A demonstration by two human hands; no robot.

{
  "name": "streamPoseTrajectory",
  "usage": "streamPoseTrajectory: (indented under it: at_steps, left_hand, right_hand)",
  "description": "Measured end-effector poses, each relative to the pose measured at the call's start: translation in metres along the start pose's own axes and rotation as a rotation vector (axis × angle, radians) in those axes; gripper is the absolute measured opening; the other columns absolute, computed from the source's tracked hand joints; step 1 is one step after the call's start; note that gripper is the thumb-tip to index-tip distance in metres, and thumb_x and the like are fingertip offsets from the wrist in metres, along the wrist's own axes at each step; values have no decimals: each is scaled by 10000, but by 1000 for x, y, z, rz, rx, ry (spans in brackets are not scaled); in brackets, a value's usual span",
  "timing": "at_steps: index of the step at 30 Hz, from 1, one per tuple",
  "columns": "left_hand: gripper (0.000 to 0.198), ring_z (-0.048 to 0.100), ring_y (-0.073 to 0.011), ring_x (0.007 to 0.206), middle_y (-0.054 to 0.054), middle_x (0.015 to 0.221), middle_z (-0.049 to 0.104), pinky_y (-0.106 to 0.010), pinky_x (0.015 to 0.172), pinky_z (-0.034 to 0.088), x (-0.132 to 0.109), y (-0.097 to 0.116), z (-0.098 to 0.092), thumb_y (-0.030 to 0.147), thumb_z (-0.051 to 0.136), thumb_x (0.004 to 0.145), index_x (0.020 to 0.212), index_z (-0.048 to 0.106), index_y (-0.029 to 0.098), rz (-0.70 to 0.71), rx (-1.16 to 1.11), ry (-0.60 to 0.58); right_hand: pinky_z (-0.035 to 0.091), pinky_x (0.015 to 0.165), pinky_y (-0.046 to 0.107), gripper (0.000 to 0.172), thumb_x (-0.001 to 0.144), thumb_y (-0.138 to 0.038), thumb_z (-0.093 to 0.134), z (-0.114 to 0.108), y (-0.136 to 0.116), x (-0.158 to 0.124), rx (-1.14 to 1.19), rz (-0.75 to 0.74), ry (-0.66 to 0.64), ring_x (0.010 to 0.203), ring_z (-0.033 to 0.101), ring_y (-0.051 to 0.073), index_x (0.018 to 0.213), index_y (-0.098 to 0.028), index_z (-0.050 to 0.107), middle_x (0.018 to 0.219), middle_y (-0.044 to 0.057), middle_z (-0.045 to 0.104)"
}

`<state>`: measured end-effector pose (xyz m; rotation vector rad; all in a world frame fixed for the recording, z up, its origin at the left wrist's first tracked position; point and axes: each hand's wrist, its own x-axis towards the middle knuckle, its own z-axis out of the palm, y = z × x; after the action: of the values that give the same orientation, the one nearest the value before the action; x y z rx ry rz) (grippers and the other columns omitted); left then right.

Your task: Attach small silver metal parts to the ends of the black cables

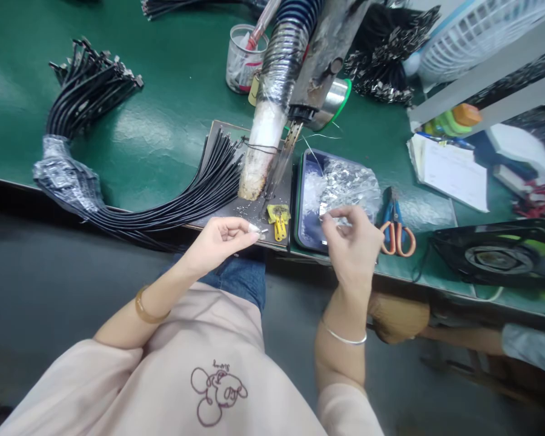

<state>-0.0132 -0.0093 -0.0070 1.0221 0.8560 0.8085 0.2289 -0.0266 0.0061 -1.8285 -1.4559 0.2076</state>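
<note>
Near the bench's front edge, my left hand [222, 242] is closed in a pinch. A small pale piece [264, 231] shows at its fingertips; its kind is too small to tell. My right hand [354, 242] pinches a small shiny metal piece [322, 209] above a dark blue tray [301, 224]. In the tray lies a clear plastic bag of small metal parts [349, 184]. Between the hands, a yellow clip-like holder [279, 223] sits on a dark board [249, 212]. Black cables [200, 188] lie with their ends on that board, left of a soldering iron [284, 160].
A taped hose [267, 133] hangs over the board. Blue-and-orange pliers [395, 224] lie right of the tray, near a black fan [499, 257]. Behind stand a solder spool [333, 103] and a clear cup [243, 60]. Another person's arm [463, 339] shows at right.
</note>
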Motion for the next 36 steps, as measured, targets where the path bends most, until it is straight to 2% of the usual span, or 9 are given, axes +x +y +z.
streamPoseTrajectory:
  at_steps: [3,6,9,14,21,27,30,34,36]
  left_hand:
    - [251,358,-64,491,58,530,459,-210,488,265,-1,-3,4,350,739,722,818,674,128,26,14,54]
    - [180,347,-63,475,85,504,402,-211,500,282,-4,-2,10,295,677,742,824,616,146,99,124,124]
    - [110,289,-54,486,100,516,339,-205,505,258,-7,-2,14,250,623,765,767,549,169,192,273,181]
    - [88,225,-52,495,117,517,273,-185,493,232,-11,-5,18,167,571,774,728,498,184,335,460,200]
    - [128,256,-48,463,127,503,294,-167,481,265,-12,-8,21,126,538,776,723,450,202,450,575,216]
    - [121,297,-44,456,128,508,322,-159,489,290,-13,-7,20,115,554,792,752,476,199,471,576,186]
    - [103,308,-48,469,118,518,335,-161,485,294,-13,-7,17,144,588,817,762,515,190,449,529,156]
    - [174,403,-65,524,54,582,492,-178,502,349,-13,-4,12,278,671,855,742,612,159,330,406,100]
    - [239,454,-76,522,21,576,550,-194,511,379,-13,-1,9,318,660,867,702,635,147,234,305,55]
  right_hand:
    - [380,495,241,106,775,-289,693,1,-21,-25,315,17,145,533,544,110,743,-217,623,684,-21,644]
    - [392,480,221,46,780,-220,736,7,-42,-48,468,-13,23,578,584,106,762,-219,694,730,-10,689]
    - [403,475,222,46,851,-216,708,20,-54,-63,469,-18,-86,603,616,111,816,-221,738,775,5,717]
    - [471,576,245,212,974,-279,589,39,-56,-67,378,-54,-90,626,631,120,804,-210,697,727,-5,691]
    - [420,542,234,246,990,-276,546,38,-56,-63,317,-123,-125,570,544,104,778,-207,649,682,-24,621]
    - [359,521,238,248,971,-279,590,37,-58,-63,209,-180,-83,521,433,91,738,-204,633,632,-45,550]
    - [363,530,238,278,976,-281,588,37,-58,-62,192,-223,-83,524,438,89,710,-204,621,618,-45,547]
    - [377,506,238,293,967,-309,602,36,-57,-64,204,-230,-58,503,479,88,695,-205,633,594,-38,573]
    - [350,453,239,228,962,-332,598,34,-56,-67,251,-175,17,455,463,86,783,-211,671,566,-50,548]
